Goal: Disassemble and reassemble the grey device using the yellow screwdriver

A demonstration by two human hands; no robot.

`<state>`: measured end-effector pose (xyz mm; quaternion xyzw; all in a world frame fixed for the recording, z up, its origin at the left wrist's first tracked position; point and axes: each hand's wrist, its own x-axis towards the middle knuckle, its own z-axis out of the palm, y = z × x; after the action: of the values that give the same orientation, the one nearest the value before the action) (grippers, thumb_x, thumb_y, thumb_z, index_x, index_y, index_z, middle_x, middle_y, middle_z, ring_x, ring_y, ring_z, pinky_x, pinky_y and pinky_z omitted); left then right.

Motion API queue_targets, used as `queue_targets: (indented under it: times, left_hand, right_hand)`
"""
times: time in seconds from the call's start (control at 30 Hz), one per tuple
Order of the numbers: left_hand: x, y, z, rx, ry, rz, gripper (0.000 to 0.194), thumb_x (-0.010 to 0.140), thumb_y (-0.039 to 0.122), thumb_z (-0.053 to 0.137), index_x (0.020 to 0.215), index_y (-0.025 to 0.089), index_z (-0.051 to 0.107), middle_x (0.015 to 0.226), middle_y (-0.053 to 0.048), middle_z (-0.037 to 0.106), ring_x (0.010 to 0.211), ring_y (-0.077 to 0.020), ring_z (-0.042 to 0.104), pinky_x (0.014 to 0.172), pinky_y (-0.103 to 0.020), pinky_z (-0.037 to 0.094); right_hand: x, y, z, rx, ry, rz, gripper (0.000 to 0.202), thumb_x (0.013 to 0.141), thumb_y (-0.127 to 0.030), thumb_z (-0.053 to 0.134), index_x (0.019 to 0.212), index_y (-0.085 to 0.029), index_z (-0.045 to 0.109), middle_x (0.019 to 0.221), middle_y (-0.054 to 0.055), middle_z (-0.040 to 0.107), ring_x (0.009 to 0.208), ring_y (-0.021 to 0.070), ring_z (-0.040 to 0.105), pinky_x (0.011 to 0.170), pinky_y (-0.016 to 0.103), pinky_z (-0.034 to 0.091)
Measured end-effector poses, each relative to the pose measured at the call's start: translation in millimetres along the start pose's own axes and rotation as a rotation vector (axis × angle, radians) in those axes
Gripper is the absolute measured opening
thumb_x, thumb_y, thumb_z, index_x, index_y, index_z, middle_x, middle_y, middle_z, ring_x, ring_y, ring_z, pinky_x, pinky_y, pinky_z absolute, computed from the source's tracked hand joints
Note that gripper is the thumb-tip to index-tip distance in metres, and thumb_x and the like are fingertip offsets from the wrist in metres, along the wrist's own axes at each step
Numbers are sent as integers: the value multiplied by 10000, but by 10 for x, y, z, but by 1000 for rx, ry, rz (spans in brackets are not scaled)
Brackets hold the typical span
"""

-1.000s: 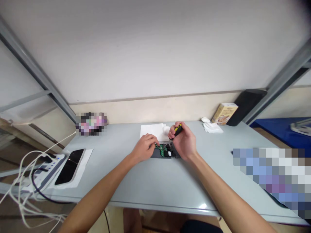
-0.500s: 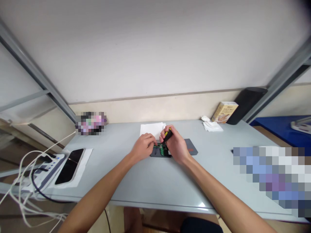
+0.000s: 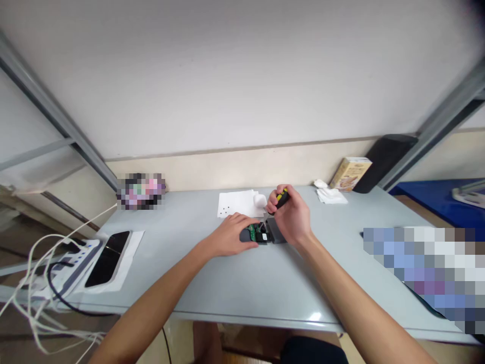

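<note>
A dark grey device (image 3: 278, 231) lies open on the table, showing a green circuit board (image 3: 252, 233) and a black part with a small white label. My left hand (image 3: 234, 234) grips the device's left end, thumb at the near edge and fingers at the far edge. A screwdriver with a black and yellow handle (image 3: 281, 198) is in the closed fingers of my right hand (image 3: 292, 215). Its shaft slants down to the inside of the device. Part of the device's right side is hidden under my right hand.
Behind the device lies white paper (image 3: 237, 203) with several small dark screws on it. A phone (image 3: 108, 259) and a power strip (image 3: 81, 268) with cables are at left. Tissues (image 3: 331, 195), a yellow box (image 3: 350, 174) and a black cylinder (image 3: 382, 162) stand back right.
My right hand has moved right and slightly up with the screwdriver, whose shaft now shows. My left hand has shifted right and taken hold of the device's end. The small screws are now visible.
</note>
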<state>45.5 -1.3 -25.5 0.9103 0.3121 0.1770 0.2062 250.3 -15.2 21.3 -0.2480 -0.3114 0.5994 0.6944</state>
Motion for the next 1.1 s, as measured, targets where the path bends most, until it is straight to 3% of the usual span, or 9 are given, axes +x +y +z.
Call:
queue_targets:
  times: [0.5,0.8,0.97,1.1]
  left_hand:
    - [21,59,11,64,61,54,602,854,348,832,1394,302,571,1388,-85,580,1301,-307,472,1155,-492,400]
    - [40,90,-18,-18,42,-34,698,820,331,820,1447,268,520,1399,-82,601,1304,-307,493,1158,-474,405]
    - [1,5,32,-187,1,-139,823,807,411,828,1530,285,455,1429,-110,564,1345,-330,499,1145,-499,441]
    - [-43,-55,-25,-289,19,-113,826,875,357,750,1592,289,344,1458,-130,535,1358,-301,518,1165,-498,433]
  right_hand:
    - [-1,-235,-24,148,-14,22,230,934,-384,593,788,-248,479,676,-31,371,548,138,373,538,276,405]
    - [26,-210,-68,126,-26,9,218,936,-396,574,792,-248,506,679,-30,368,554,144,377,547,291,401]
    - [21,-22,-38,13,-7,-85,212,942,-430,591,834,-262,521,749,-11,476,680,171,532,715,328,487]
    - [-17,139,-12,-127,-57,-118,240,961,-498,607,899,-282,525,824,-20,536,798,178,616,872,346,493]
